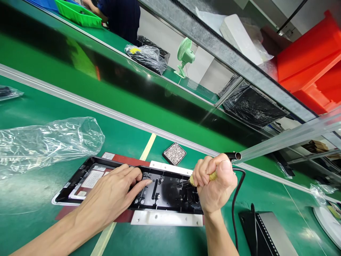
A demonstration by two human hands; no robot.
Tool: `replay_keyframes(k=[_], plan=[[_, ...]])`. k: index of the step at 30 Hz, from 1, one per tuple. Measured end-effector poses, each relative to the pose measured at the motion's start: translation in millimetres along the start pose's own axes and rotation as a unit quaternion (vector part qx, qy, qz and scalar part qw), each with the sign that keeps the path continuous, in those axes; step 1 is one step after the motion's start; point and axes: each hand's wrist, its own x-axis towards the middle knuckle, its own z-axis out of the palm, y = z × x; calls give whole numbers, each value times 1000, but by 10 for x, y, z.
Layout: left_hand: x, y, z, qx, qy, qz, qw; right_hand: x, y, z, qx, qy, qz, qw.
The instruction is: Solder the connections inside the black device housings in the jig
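A: Where is the black housing (170,192)?
B: On the green tabletop (165,241), hollow side up, its right-hand part between two white strips (166,218), with a reddish board (124,216) underneath.
A: And the hands?
B: The right hand (215,181) is clenched around a yellow-handled tool (192,181), the tip pointing into the housing. I can't tell whether it touches.
A: The left hand (119,185)?
B: It lies over the housing, fingers bent inside; whether it pinches anything is hidden.
A: Anything near?
B: A small tray of screws (174,154) just beyond, and a clear plastic bag (57,142) to the left.
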Motion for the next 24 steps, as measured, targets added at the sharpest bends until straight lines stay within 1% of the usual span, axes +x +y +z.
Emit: replay_keyframes(k=[11, 18, 24], plan=[[-7, -41, 32, 2, -4, 2, 1000, -5, 9, -3, 2, 4, 2, 1000], [6, -39, 28, -2, 17, 17, 1000, 3, -7, -17, -10, 4, 3, 1000], [5, -46, 41, -6, 13, 10, 1000, 2, -8, -17, -9, 7, 2, 1000]])
